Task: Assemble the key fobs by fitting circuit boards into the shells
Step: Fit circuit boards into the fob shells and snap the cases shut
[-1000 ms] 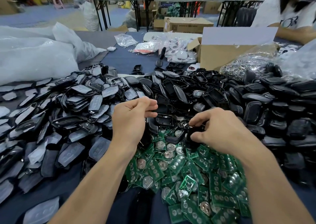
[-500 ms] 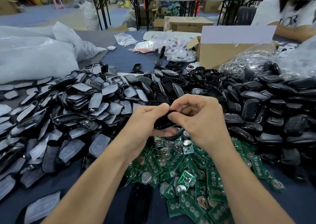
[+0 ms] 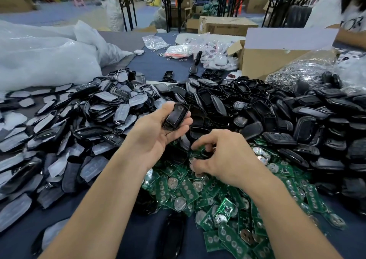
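My left hand (image 3: 156, 134) is palm up and holds a black key fob shell (image 3: 176, 116) in its fingers, hollow side up, above the table. My right hand (image 3: 223, 155) is lower and to the right, fingers curled down into the pile of green circuit boards (image 3: 223, 199) and pinching at one board (image 3: 196, 150); whether the board is lifted I cannot tell. A heap of black shells (image 3: 277, 120) lies behind and to the right of the boards.
Shell halves with grey film (image 3: 65, 132) cover the left of the dark blue table. White plastic bags (image 3: 45, 60) lie at the back left, an open cardboard box (image 3: 277, 60) and a bag of metal rings (image 3: 301, 70) at the back right. Another person (image 3: 340, 11) sits far right.
My hands were together on a shell; they have separated. The left has risen with the shell in its palm, the right has dropped onto the circuit boards.
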The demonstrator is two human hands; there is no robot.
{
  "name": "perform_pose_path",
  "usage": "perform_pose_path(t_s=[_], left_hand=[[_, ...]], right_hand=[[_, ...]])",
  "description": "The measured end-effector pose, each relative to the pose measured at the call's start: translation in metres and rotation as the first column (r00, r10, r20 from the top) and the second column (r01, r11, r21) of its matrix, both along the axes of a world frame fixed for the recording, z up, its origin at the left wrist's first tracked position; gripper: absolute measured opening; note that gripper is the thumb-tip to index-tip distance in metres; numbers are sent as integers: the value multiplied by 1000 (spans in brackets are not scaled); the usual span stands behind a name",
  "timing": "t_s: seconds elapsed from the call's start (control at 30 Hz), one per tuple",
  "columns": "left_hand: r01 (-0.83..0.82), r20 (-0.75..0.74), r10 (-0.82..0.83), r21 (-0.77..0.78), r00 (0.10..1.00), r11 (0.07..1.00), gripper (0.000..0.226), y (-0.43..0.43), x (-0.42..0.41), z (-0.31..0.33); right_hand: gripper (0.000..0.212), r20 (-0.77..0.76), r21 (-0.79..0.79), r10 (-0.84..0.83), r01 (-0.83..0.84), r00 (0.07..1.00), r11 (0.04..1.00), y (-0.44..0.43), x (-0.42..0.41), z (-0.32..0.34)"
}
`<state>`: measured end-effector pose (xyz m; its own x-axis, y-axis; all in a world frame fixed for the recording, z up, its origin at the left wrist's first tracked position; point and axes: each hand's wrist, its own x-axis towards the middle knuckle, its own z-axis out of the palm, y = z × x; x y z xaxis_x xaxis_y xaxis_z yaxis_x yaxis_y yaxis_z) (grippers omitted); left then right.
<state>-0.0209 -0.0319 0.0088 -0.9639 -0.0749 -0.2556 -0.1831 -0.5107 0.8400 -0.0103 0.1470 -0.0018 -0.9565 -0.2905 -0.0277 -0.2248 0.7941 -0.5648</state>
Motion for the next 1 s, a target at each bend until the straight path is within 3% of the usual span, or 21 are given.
perform_pose_path(t_s=[0.1, 0.3, 0.43, 0.53, 0.67, 0.83, 1.0], left_hand=[[9, -10, -9, -27, 1000, 1000, 42, 0, -1, 0], [-9, -10, 8, -34, 1000, 999, 41, 1, -2, -1], [-18, -3, 18, -50, 1000, 999, 40, 1, -2, -2], [-22, 5, 22, -45, 1000, 999, 34, 2, -2, -2], [-31, 18, 32, -51, 999, 998, 25, 5, -2, -3], [-7, 56, 11, -68, 998, 998, 30, 8, -1, -3], [47, 42, -44, -73, 998, 996, 36, 11, 1, -3]], right_hand=[[29, -13, -40, 2, -3, 1000, 999, -1, 1, -2], [15, -24, -61, -20, 19, 1000, 998, 1, 4, -2], [11, -16, -278, 0, -4, 1000, 960, 3, 2, 1], [12, 13, -494, -80, 76, 997, 866, 7, -1, 4], [20, 164, -714, -133, 210, 978, 668, 5, -2, 5], [27, 257, -820, -58, 249, 965, 515, -2, 4, 8], [17, 247, -900, -7, 232, 969, 369, -2, 4, 14]])
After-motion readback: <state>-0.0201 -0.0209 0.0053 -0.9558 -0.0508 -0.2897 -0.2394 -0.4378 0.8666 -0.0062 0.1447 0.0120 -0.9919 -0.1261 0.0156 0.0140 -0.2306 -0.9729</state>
